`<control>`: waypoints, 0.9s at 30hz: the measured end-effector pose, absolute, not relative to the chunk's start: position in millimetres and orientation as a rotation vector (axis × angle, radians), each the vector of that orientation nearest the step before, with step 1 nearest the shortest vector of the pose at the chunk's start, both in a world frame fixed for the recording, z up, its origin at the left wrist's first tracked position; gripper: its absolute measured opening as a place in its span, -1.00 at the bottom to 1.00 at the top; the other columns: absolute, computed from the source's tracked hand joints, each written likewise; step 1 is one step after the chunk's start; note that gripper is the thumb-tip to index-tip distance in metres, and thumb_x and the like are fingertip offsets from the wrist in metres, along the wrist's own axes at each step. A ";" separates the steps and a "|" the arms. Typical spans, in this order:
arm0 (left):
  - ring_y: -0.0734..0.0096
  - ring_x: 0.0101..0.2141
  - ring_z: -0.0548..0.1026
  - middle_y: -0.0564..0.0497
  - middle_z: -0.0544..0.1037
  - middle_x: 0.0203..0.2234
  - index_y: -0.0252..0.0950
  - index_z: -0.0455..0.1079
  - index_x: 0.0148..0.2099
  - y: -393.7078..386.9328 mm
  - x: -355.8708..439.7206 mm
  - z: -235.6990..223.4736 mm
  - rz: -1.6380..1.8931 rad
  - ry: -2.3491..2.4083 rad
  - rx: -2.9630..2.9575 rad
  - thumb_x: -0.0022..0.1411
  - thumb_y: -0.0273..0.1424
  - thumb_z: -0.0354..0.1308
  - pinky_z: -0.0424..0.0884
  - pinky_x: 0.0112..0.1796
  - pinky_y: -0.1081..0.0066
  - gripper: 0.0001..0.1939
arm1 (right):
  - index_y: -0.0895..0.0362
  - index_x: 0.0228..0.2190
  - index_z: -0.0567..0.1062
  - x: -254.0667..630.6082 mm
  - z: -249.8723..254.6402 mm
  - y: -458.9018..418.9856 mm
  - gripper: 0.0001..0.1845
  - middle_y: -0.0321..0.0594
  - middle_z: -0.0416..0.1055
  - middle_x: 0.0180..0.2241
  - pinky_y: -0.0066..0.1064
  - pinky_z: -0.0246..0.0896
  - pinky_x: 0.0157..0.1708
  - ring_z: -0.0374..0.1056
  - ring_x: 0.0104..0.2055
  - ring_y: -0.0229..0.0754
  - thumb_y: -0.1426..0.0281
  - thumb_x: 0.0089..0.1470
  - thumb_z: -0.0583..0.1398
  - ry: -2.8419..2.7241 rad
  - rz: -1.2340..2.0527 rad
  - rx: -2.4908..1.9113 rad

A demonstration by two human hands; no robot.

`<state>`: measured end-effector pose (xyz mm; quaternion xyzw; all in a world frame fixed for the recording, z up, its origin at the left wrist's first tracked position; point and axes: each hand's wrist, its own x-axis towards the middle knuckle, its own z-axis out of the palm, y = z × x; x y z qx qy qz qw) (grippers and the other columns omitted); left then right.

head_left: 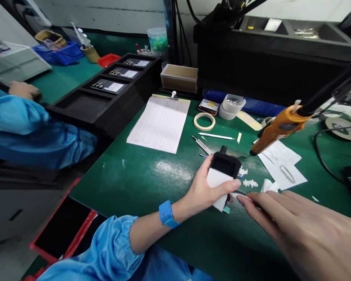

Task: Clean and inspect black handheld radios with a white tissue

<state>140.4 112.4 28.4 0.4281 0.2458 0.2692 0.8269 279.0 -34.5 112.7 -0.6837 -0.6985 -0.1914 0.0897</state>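
My left hand [206,187] is closed around a black handheld device [224,166] with a white sheet over its lower part, holding it tilted on the green mat [152,175]. A blue wristband [167,214] sits on that wrist. My right hand [298,230] lies low beside it with fingers stretched out, the fingertips touching a small white strip [242,196] by the device's bottom edge. Small white jagged scraps [250,182] lie just behind the fingers.
An orange electric screwdriver [280,127] hangs over white papers [282,162] at right. A clipboard with a form [160,123], a tape roll [204,121], pens [216,136] and a white cup of screws [232,105] lie behind. Black compartment trays [111,86] stand left, beside a co-worker's blue sleeve [32,128].
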 end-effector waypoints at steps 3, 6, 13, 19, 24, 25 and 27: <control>0.48 -0.52 0.48 0.16 0.57 -0.36 -0.22 0.44 0.15 112.5 142.8 24.4 0.521 0.532 0.875 0.12 -0.11 0.67 0.52 -0.45 0.45 -0.30 | 0.07 -0.47 0.51 277.9 116.2 -26.8 -0.35 -0.22 0.40 -0.55 -0.23 -0.07 -0.57 0.40 -0.59 -0.14 0.24 0.70 -0.02 -2.205 -0.774 -1.995; 0.47 -0.41 0.51 0.13 0.59 -0.33 -0.23 0.50 0.12 114.3 144.1 21.5 0.564 0.564 0.934 0.15 -0.19 0.65 0.51 -0.36 0.49 -0.40 | 0.05 -0.53 0.48 275.0 117.8 -18.3 -0.33 -0.24 0.42 -0.58 -0.23 -0.06 -0.58 0.39 -0.60 -0.16 0.38 0.69 -0.04 -2.188 -0.794 -1.942; 0.45 -0.49 0.53 0.16 0.60 -0.35 -0.19 0.48 0.08 117.4 143.8 20.2 0.414 0.536 0.893 0.08 -0.21 0.70 0.52 -0.47 0.47 -0.37 | 0.00 -0.57 0.40 278.2 119.4 -13.2 -0.31 -0.26 0.38 -0.62 -0.23 -0.01 -0.61 0.41 -0.61 -0.11 0.38 0.68 -0.04 -2.179 -0.788 -1.944; 0.42 -0.43 0.59 0.11 0.63 -0.35 -0.24 0.51 0.04 119.8 143.8 25.2 0.311 0.526 0.871 0.06 -0.19 0.73 0.58 -0.45 0.48 -0.37 | 0.01 -0.53 0.47 288.4 117.6 -15.7 -0.30 -0.27 0.42 -0.59 -0.25 0.09 -0.60 0.46 -0.59 -0.16 0.42 0.67 -0.11 -2.314 -0.608 -1.865; 0.46 -0.50 0.55 0.12 0.63 -0.35 -0.24 0.50 0.03 121.2 144.3 27.5 0.249 0.529 0.843 -0.08 -0.13 0.80 0.57 -0.50 0.46 -0.25 | 0.03 -0.51 0.50 291.3 118.0 -11.6 -0.30 -0.26 0.45 -0.58 -0.25 0.04 -0.60 0.44 -0.59 -0.16 0.39 0.69 -0.10 -2.305 -0.601 -1.844; 0.45 -0.49 0.56 0.11 0.63 -0.34 -0.24 0.51 0.03 120.9 144.4 26.8 0.238 0.526 0.845 -0.08 -0.13 0.80 0.58 -0.49 0.46 -0.25 | 0.03 -0.50 0.50 292.2 118.1 -10.9 -0.29 -0.28 0.45 -0.59 -0.26 0.02 -0.60 0.44 -0.60 -0.17 0.39 0.69 -0.11 -2.332 -0.560 -1.818; 0.42 -0.48 0.58 0.10 0.64 -0.34 -0.25 0.52 0.03 120.4 144.6 25.3 0.206 0.509 0.839 -0.09 -0.14 0.79 0.60 -0.49 0.45 -0.26 | 0.03 -0.49 0.51 295.3 117.7 -10.3 -0.29 -0.29 0.47 -0.58 -0.26 0.01 -0.60 0.46 -0.60 -0.19 0.37 0.71 -0.11 -2.370 -0.486 -1.772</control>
